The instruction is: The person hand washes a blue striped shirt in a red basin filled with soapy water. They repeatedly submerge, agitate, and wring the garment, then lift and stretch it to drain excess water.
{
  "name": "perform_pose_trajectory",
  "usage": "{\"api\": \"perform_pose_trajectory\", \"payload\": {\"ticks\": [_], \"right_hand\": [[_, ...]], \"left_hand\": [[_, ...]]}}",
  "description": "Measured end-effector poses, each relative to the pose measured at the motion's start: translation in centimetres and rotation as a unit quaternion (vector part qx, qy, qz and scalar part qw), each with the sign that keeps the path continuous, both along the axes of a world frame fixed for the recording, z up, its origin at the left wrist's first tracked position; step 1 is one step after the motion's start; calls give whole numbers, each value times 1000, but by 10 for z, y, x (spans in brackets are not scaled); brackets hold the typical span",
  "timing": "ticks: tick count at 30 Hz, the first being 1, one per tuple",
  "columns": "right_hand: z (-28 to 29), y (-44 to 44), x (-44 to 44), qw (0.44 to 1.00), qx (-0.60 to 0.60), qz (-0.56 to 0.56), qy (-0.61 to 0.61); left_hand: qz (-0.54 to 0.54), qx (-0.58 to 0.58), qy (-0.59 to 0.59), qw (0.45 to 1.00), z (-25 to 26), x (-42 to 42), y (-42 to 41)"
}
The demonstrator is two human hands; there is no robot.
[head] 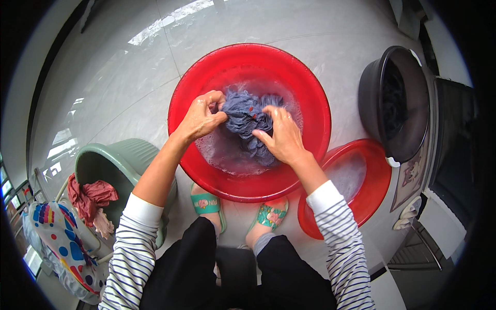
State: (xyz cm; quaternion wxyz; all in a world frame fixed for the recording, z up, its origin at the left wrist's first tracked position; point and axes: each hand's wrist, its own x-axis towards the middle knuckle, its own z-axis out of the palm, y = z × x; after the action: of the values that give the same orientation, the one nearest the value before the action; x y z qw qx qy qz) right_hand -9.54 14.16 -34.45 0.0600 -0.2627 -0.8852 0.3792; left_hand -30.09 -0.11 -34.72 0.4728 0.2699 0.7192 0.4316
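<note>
A wet blue striped garment (248, 112) lies bunched over soapy water (217, 157) in a large red plastic basin (248, 190). My left hand (205, 114) pinches the garment's left edge between thumb and fingers. On the other side, my right hand (282, 133) has its thumb and fingers curved around the cloth, the fingertips partly blurred. Small red marks show on the fabric between the hands. The garment's lower folds trail into the water, where foam hides part of them.
Right of me stand a smaller red basin (374, 190) with sudsy water and a black tub (368, 97) holding dark cloth. At left, a green bucket (124, 155) has reddish clothing (93, 195) over its rim, near a colourful dotted cloth (64, 248). Slippered feet (207, 205) touch the tiled floor.
</note>
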Motion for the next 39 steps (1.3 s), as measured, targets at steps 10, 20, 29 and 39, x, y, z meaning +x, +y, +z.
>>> {"api": "perform_pose_trajectory", "payload": {"ticks": [10,20,29,39], "right_hand": [[32,24,24,872,-454,-157,92],[24,8,-27,993,104,-41,-47],[-43,13,-60,974,20,30,-225],[-57,10,-50,968,-97,-191,-128]], "left_hand": [[198,54,-174,963,66,-27,7],[-124,8,490,863,11,13,46],[-201,-12,390,898,-52,13,58],[-117,-191,442,869,-13,13,-10]]}}
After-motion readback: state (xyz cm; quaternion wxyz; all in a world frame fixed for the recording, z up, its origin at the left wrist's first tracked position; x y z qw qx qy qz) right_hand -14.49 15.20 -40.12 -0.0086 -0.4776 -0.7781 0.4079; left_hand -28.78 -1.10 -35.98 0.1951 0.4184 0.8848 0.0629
